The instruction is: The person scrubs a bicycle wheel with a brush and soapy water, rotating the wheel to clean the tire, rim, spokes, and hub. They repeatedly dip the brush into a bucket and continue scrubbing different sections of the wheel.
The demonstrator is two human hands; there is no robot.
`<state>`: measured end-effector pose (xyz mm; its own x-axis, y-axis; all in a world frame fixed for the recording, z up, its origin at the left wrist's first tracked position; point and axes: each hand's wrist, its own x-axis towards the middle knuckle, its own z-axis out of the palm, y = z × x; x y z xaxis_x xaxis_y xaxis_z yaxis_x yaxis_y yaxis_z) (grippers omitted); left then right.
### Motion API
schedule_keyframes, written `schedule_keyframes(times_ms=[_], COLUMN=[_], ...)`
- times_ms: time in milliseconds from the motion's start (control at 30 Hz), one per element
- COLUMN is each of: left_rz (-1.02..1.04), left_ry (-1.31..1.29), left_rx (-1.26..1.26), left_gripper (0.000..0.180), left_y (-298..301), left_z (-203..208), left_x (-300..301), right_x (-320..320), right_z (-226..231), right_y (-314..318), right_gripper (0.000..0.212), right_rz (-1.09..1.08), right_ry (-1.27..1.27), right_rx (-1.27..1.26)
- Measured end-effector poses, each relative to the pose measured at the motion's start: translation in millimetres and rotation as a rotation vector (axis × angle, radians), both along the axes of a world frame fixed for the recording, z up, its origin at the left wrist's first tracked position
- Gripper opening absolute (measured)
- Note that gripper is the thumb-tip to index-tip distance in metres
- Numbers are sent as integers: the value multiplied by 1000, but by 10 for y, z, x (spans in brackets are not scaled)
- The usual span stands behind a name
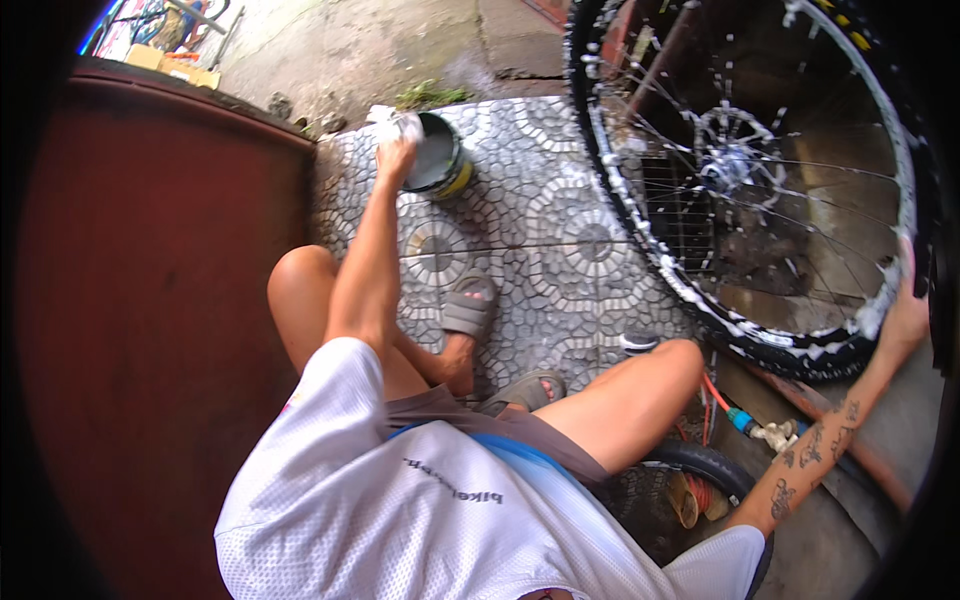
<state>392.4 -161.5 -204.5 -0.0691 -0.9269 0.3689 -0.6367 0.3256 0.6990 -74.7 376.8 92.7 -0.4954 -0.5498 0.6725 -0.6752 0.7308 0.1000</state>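
Bike wheel (760, 180) all sudsy; right hand (905, 318) gripping its tire, left hand (396, 155) squeezing a white rag (392, 122) by the bucket (438, 155).

At about eleven o'clock, near the picture's rim, small tan cardboard boxes (172, 66) sit on the ground behind the dark red panel (150, 300). Just beyond them lies a white packet (122, 32) with pink print, too blurred to tell more.

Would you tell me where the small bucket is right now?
In the head view, the small bucket lies tipped on the patterned tiles, upper centre-left, where the left hand holds a white rag at its rim.
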Motion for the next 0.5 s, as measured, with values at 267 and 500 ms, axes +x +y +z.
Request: schedule_keyframes(times_ms=[267, 500], left_rz=[-256, -865], left_ry=[1137, 945], left_rx=[1177, 120], left_gripper=[12, 29], left_y=[617, 1580], left_z=[436, 2270], left_x=[-1108, -3364], right_x=[201, 296], right_z=[68, 109], right_y=[-15, -92], right_gripper=[68, 70], right_rz=[136, 109], right_ry=[-181, -139], right_rx=[-225, -242])
